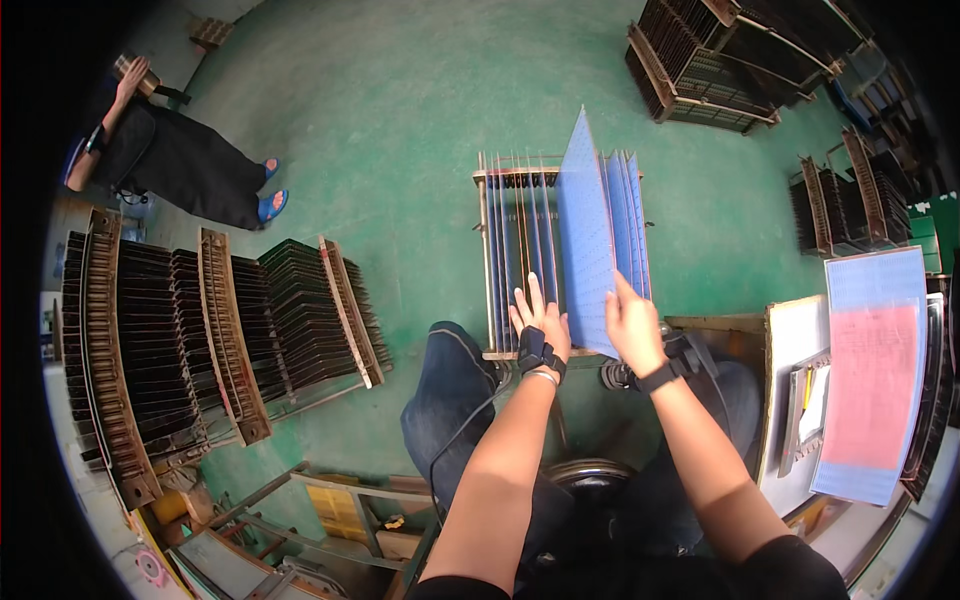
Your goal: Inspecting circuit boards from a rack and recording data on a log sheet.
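A slotted rack (484,262) stands in front of my knees, with several thin boards upright in it. My right hand (634,325) is closed on the near edge of a large blue board (585,235), thumb and fingers pinching it. This board rises above the others and is tilted across the rack. My left hand (541,322) has its fingers spread over the near ends of the boards left of it; whether they touch is hard to tell. More blue boards (627,215) stand in the rack's right side. Both wrists wear dark straps.
Long racks of dark plates (228,335) stand at the left, others (690,75) far right. On my right, a blue-and-pink board (872,375) leans by a white surface (795,400). A person (180,150) in blue sandals stands far left. A metal frame (350,490) lies lower left.
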### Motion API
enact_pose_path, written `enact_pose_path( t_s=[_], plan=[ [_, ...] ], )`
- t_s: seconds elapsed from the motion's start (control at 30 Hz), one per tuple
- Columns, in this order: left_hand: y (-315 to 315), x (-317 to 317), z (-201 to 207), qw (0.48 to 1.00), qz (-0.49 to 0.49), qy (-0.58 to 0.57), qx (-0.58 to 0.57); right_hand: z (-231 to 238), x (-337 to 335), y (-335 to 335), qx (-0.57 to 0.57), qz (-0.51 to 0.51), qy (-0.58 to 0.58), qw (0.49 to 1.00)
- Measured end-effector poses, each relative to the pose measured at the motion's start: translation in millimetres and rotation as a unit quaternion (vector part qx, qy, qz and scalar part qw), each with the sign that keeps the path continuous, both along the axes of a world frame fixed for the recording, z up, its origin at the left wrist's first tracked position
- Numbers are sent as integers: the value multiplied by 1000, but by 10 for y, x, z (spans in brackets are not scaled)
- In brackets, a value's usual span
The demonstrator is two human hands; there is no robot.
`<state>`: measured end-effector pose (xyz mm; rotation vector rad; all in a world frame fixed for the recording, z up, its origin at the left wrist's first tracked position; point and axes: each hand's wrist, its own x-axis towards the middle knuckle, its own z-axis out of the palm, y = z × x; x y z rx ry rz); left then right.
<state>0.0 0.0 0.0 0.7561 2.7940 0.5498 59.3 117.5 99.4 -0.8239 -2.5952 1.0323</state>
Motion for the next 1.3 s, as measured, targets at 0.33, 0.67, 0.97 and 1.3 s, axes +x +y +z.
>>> enact_pose_path(
  t_s=[0.33,0.67,0.97,1.3],
  plan=[
    [-173,-212,439,976,5,-32,213,-193,235,-233,-152,92,-28,984],
    [-1856,-150,2571,749,73,-352,557,322,1298,417,-379,-45,18,924],
    [-1979,675,2192,651,87,-435,615,1275,1464,425,-443,-71,253,857],
    [-1906,981,2160,669,94,-457,578,1679,1952,406,-377,-58,278,882]
  ],
)
